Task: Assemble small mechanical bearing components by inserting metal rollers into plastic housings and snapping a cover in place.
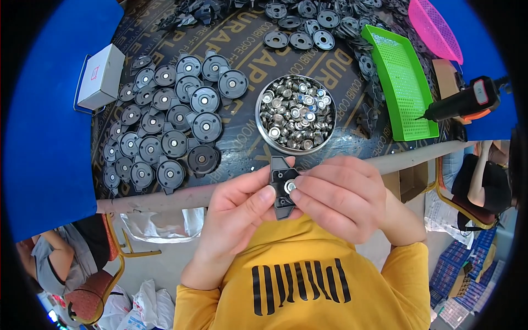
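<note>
My left hand (231, 206) grips a black plastic part (282, 208) with two pointed ends, just off the table's near edge. The fingertips of my right hand (344, 199) pinch a small round silver metal piece (290, 187) at the middle of that part. Beyond my hands stands a round metal bowl (258, 122), heaped with similar silver pieces (297, 114). To the left, many black round parts (206, 127) lie in overlapping rows. Most of them show a silver centre.
A white box (102, 77) stands at the far left. On the right are a green perforated basket (404, 91), a black electric screwdriver (462, 103) and a pink basket (434, 30). Loose black rings (301, 40) pile up at the back. Other people sit at both sides.
</note>
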Tool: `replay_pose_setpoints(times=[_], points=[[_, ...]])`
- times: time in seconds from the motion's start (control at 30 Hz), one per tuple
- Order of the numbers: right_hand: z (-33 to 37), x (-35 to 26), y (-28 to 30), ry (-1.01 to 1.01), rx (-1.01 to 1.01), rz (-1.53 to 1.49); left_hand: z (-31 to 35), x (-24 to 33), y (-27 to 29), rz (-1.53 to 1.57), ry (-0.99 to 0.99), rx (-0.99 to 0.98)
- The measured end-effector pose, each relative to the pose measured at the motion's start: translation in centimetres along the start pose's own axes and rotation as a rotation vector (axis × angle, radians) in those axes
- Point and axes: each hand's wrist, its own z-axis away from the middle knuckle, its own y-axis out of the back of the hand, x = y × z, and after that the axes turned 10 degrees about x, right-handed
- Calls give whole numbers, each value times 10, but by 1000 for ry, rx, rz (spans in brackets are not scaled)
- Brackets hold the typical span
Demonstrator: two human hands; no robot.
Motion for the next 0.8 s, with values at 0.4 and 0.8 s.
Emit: replay_pose_setpoints(times=[0.4, 0.8], points=[[2, 4, 4, 66, -102, 36, -2, -2, 5, 23, 42, 2], [2, 7, 0, 53, -113, -11, -4, -4, 13, 61, 83, -7]])
